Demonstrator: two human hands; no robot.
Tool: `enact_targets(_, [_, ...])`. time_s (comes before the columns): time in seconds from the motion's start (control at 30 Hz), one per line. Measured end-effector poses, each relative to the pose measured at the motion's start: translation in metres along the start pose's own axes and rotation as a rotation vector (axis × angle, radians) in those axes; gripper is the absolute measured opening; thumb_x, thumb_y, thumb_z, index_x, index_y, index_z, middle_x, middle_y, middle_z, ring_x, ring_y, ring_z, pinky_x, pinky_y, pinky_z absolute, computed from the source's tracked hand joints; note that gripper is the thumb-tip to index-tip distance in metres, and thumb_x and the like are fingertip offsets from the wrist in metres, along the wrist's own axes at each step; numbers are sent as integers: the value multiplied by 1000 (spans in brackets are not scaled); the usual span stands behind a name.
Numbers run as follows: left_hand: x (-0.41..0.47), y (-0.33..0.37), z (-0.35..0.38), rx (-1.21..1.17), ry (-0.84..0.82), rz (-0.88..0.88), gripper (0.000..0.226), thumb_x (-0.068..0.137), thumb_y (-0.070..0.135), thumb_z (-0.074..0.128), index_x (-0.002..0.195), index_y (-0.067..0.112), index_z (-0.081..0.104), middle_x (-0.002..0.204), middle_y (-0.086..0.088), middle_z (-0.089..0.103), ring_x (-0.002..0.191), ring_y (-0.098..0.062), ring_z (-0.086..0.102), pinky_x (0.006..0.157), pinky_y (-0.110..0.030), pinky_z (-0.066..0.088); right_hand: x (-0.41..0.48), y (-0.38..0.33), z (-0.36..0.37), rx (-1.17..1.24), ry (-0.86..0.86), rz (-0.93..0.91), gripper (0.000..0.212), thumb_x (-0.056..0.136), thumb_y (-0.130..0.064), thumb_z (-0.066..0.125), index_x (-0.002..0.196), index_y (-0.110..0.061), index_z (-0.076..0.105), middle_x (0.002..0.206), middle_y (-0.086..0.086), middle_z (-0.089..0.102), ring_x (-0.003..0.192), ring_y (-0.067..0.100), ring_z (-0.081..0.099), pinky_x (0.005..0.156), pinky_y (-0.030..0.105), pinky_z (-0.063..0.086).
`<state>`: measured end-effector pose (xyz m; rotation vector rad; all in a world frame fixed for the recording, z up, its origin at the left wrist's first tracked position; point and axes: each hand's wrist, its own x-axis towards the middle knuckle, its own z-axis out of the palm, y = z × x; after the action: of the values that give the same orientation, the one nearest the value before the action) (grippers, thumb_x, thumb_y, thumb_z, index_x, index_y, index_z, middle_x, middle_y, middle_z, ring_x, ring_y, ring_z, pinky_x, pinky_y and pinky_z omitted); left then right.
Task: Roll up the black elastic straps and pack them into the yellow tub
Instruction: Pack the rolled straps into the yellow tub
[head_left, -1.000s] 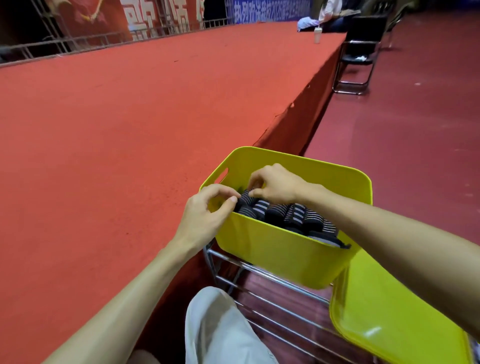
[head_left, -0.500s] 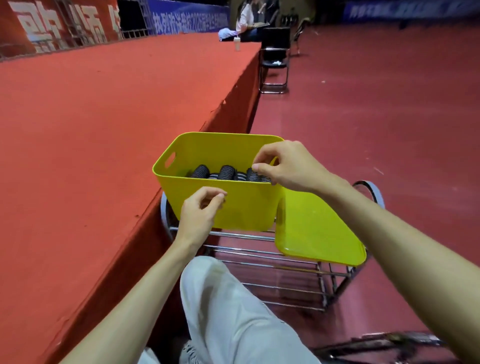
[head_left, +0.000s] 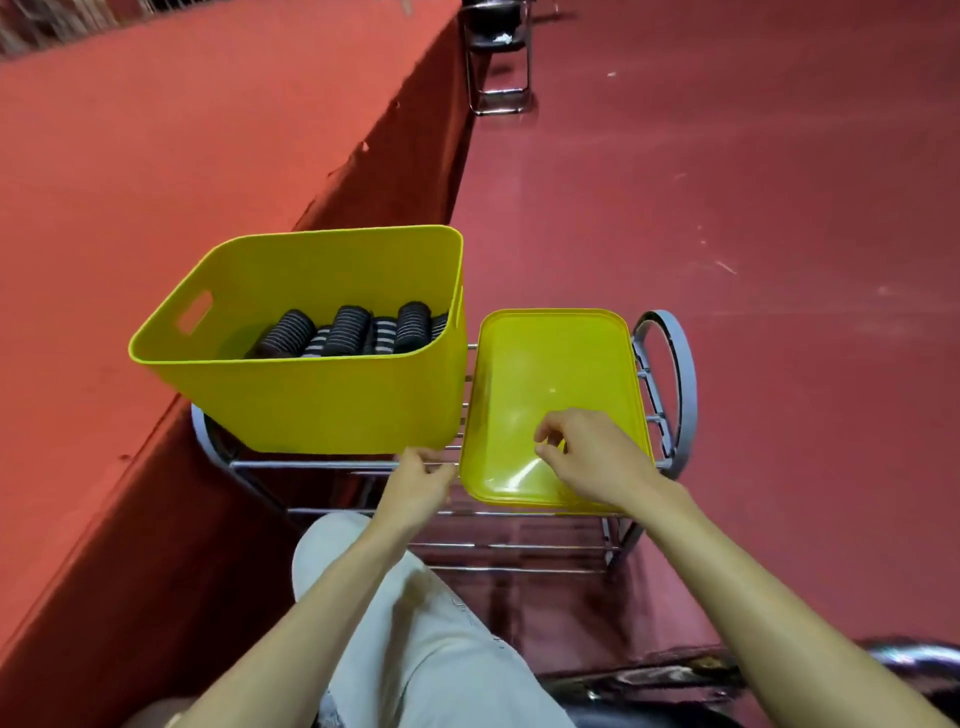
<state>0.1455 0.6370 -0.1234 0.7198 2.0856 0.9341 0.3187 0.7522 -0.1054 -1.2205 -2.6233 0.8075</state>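
I judge the rolling done: the straps (head_left: 345, 330) stand in a row inside the tub (head_left: 311, 395). The lid (head_left: 561, 364) lies flat just right of the tub. The left hand (head_left: 418, 488) sits at the lid corner nearest the tub, fingers curled; I cannot tell whether it pinches the edge. The right hand (head_left: 597, 457) hovers over the lid, fingers loosely curled, holding nothing.

The lid is glossy, thin plastic, so a one-corner grip could slip. The tub rests on the rack (head_left: 519, 545), and pressing hard on those thin chromed bars might tip it. The ribbed, pale-striped elastic rolls could spring loose. The tub is smooth and round-cornered, with a slot handle.
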Motion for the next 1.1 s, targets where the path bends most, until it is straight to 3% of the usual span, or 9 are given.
enact_targets(0.07, [9,0,9,1,-36,-63,28,89,24,62,108,11,45,81,-7,64,70,-21,60,63,-28,42,2,8,15,-143,-58,-27,39,98,-34,51,131,-14,55,129,11,54,125,28,46,102,40,39])
enact_targets(0.2, [15,4,21,-52,-54,-73,27,87,6,55,60,9,55,45,-2,52,45,-16,46,54,-26,36,0,16,33,-306,-258,-63,70,98,-53,40,151,-11,23,158,17,16,148,30,11,119,48,14])
enact_targets(0.27, [13,7,25,-124,-73,-78,25,88,-8,50,71,7,59,42,1,53,37,-11,47,44,-20,37,-3,16,37,-326,-347,-37,81,95,-59,40,155,-13,10,161,16,0,150,31,-3,120,51,7])
enact_targets(0.5, [5,33,32,-129,-109,34,11,89,-4,50,87,4,57,64,-8,57,56,-17,51,69,-34,44,-16,-5,39,-389,-194,81,91,89,6,51,151,-3,-15,156,25,-21,145,42,-19,114,65,4])
enact_targets(0.7, [-21,103,28,-318,-140,384,23,100,14,50,122,6,52,101,-8,66,79,-9,66,72,-24,55,-20,-10,4,72,167,42,87,86,18,43,154,-7,-5,162,16,-8,149,30,-8,120,53,9])
enact_targets(0.8, [-32,137,21,-297,-154,502,27,102,18,45,127,12,55,110,-4,68,95,-13,67,75,-20,54,-7,-15,-13,333,470,-7,76,82,18,38,152,-8,23,156,14,29,143,25,30,114,39,31])
enact_targets(0.87, [-38,152,16,-301,-128,551,29,103,16,42,130,11,54,111,-5,67,95,-14,66,76,-19,52,-3,-24,-30,505,621,28,57,89,13,39,143,-6,39,128,13,55,105,17,57,86,12,41])
enact_targets(0.93, [-40,162,8,-299,-91,575,30,103,13,41,130,7,54,111,-6,66,95,-15,64,75,-17,51,4,-37,-50,616,739,89,31,97,1,43,128,0,50,95,14,57,70,10,51,56,11,33])
enact_targets(1.1, [-30,169,-23,-218,47,575,26,100,12,47,123,11,60,115,-3,65,106,-14,61,88,-20,48,34,-65,-81,1029,923,79,22,99,-9,49,119,0,54,107,8,65,95,18,58,81,25,42])
